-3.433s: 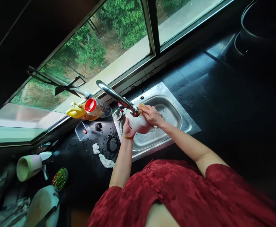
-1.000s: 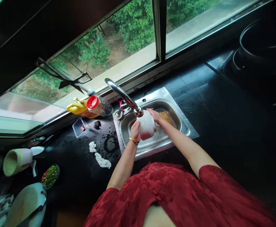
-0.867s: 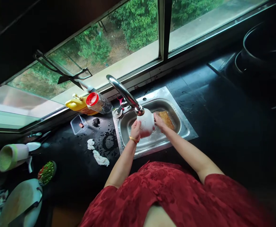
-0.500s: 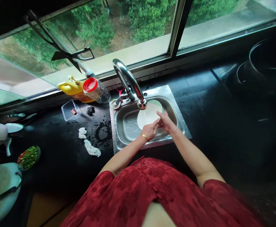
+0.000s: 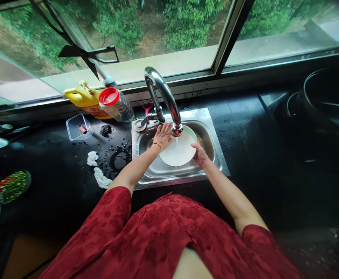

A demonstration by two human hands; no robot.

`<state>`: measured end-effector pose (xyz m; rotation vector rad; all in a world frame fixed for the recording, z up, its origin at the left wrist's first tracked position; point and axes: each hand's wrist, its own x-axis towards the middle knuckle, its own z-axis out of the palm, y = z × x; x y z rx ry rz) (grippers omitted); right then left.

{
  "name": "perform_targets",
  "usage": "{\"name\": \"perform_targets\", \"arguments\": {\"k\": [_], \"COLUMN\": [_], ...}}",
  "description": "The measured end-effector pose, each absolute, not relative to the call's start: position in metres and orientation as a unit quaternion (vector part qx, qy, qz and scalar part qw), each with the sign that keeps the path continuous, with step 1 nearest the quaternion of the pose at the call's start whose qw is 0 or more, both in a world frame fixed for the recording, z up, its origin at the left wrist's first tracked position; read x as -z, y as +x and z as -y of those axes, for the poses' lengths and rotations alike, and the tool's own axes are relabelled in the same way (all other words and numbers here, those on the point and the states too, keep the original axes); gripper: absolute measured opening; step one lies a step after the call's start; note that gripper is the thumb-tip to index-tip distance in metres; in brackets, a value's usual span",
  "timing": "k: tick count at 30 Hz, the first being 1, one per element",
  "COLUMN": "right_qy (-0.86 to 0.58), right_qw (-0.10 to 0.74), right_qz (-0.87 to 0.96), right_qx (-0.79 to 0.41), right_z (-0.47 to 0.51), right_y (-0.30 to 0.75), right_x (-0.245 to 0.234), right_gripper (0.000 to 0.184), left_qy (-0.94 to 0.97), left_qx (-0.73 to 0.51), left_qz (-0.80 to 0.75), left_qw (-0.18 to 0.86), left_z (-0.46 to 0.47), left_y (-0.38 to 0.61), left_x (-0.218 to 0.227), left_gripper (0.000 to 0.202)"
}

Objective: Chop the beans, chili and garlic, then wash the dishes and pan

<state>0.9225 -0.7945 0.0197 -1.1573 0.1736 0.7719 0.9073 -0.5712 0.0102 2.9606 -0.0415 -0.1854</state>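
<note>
A round white plate [image 5: 179, 152] is held over the steel sink [image 5: 149, 176], under the spout of the chrome faucet [image 5: 165, 91]. Water seems to run from the spout onto it. My right hand [image 5: 200, 155] grips the plate's right edge, thumb on top and the other fingers hidden beneath. At the plate's upper left, my left hand [image 5: 163, 136] lies flat on the surface with fingers stretched out. A bracelet circles the left wrist.
Left of the sink stand a red-lidded jar [image 5: 115, 104], a yellow jug [image 5: 85, 100], a clear plastic box [image 5: 78, 128], a dark scrubber [image 5: 106, 130] and crumpled white cloths [image 5: 101, 176]. A bowl of chopped green and red vegetables [image 5: 14, 186] sits farther left. Dark pots [image 5: 317, 97] stand at right.
My hands were together near the plate's lower right. The left has moved up and left onto the plate; the right now grips its edge. The plate has shifted slightly left under the spout.
</note>
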Motion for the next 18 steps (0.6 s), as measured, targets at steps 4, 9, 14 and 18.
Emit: {"name": "perform_targets", "arguments": {"k": [4,9,14,18], "right_qy": [-0.52,-0.521,-0.551,-0.557], "right_qw": [0.755,0.761,0.755,0.737], "right_qz": [-0.098,-0.097,-0.085,-0.104], "right_qx": [-0.388,-0.375,-0.344,-0.369], "right_z": [0.777,0.777,0.798,0.79], "right_y": [0.913,0.919,0.932,0.926], "right_x": [-0.006,-0.005,-0.016,-0.021], "right_gripper": [0.05,0.051,0.059,0.061], "left_qy": [0.967,0.834,0.86,0.961], "left_qx": [0.007,0.037,0.297,0.182], "left_qz": [-0.081,-0.01,0.122,0.083], "left_qw": [0.242,0.55,0.396,0.191], "left_z": [0.628,0.682,0.611,0.579], "left_y": [0.918,0.898,0.869,0.89], "left_x": [0.012,0.015,-0.003,0.002], "left_gripper": [0.072,0.058,0.041,0.053]}}
